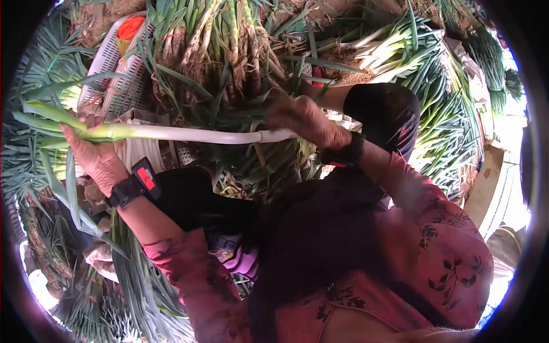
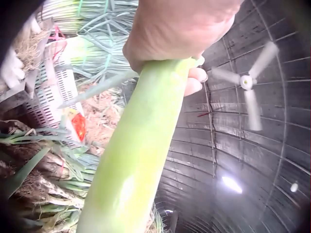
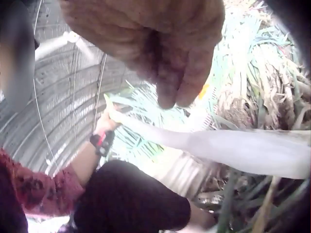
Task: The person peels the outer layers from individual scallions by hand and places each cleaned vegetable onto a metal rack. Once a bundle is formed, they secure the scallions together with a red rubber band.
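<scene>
A long green onion [image 1: 189, 134] with a bare white shank lies nearly level across the head view, leaves to the left. My left hand [image 1: 94, 151] grips it where the leaves begin, fingers wrapped round it; in the left wrist view the pale green stalk [image 2: 138, 141] runs down from that hand. My right hand [image 1: 303, 120] is blurred at the root end of the shank. In the right wrist view the bent fingers [image 3: 167, 92] hang above the white shank [image 3: 243, 148], with a gap between; I cannot tell whether they pinch anything.
Unpeeled green onions with roots [image 1: 229, 51] stand in front. Cleaned bundles [image 1: 440, 126] are piled on the right. A white perforated crate [image 1: 108, 66] holding something orange [image 1: 131, 27] is at the back left. Loose leaves litter the ground between the person's knees [image 1: 383, 108].
</scene>
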Available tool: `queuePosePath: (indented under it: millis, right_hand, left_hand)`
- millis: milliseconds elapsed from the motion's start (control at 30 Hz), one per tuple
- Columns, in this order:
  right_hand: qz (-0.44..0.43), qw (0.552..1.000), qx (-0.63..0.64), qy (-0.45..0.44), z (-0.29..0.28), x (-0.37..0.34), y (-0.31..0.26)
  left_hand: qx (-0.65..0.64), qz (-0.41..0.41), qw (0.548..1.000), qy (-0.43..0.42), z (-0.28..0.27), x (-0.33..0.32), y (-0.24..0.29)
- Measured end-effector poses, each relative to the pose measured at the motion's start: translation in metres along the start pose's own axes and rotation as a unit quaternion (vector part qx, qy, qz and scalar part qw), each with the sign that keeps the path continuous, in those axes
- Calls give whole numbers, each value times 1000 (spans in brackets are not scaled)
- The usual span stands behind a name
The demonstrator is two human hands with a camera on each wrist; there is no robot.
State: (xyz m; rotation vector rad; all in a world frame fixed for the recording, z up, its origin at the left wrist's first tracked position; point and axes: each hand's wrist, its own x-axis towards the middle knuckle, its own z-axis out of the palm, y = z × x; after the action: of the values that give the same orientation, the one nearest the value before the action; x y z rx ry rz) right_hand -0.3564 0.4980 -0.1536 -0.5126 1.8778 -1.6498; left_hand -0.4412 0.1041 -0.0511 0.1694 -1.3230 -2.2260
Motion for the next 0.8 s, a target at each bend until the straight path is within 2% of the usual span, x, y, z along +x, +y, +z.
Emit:
queuePosePath:
  millis: [33, 67, 133, 167, 200, 267, 300, 333, 367, 400, 433, 467, 533, 567, 633, 667, 733, 767, 800]
  right_hand:
    - [-106, 990, -73, 61, -2, 11, -11]
    - [-208, 960, -146, 120, -1, 21, -16]
    - [-241, 941, -229, 62, 13, 38, 22]
    - [-84, 957, -273, -45, 12, 30, 26]
    - [-86, 957, -273, -48, 9, 21, 32]
    - [51, 983, -168, -59, 11, 1, 43]
    - [51, 982, -168, -61, 20, -5, 41]
    - [33, 992, -123, -18, 30, -14, 36]
    - [15, 997, -77, 25, 38, -20, 30]
    - [43, 999, -31, 11, 48, -14, 19]
    - [65, 998, 24, 6, 59, -5, -10]
    - [-16, 1000, -10, 11, 70, 9, -23]
    - [-137, 988, -65, 3, 85, 38, -47]
    - [-144, 988, -62, -1, 87, 39, -57]
    - [-59, 997, -28, -52, 90, 39, -72]
    - [-65, 996, -34, -56, 89, 36, -72]
    - [-52, 989, -126, 54, 89, 17, -64]
    - [-98, 980, -143, 96, 88, 12, -69]
    - [-95, 981, -142, 95, 89, 3, -75]
  left_hand:
    - [-1, -2, 1000, 0, 0, 0, -7]
    - [-24, -26, 999, 12, -3, -1, -14]
    - [-43, -53, 997, 25, -14, 3, -28]
    - [-47, -68, 996, 24, -27, 12, -31]
    - [-51, -80, 995, 26, -29, 17, -29]
    - [-48, -84, 994, 55, -44, 26, -33]
    - [-47, -94, 994, 33, -56, 37, -38]
    - [-46, -104, 993, 11, -68, 46, -44]
    - [-56, -92, 994, -10, -55, 38, -46]
    - [-114, -104, 985, -75, -45, 35, -50]
    - [-88, -129, 988, -7, -16, 17, -55]
    - [-63, -153, 984, 61, 8, 4, -57]
    - [-81, -225, 969, -63, -8, 16, -74]
    - [-171, -294, 939, -52, -21, 27, -78]
    - [-170, -299, 938, -45, -38, 36, -82]
    - [-175, -306, 935, -40, -45, 44, -86]
    - [-148, -321, 935, -6, -46, 52, -97]
    - [-108, -283, 952, 43, -30, 42, -98]
    - [-65, -245, 963, 91, -24, 37, -104]
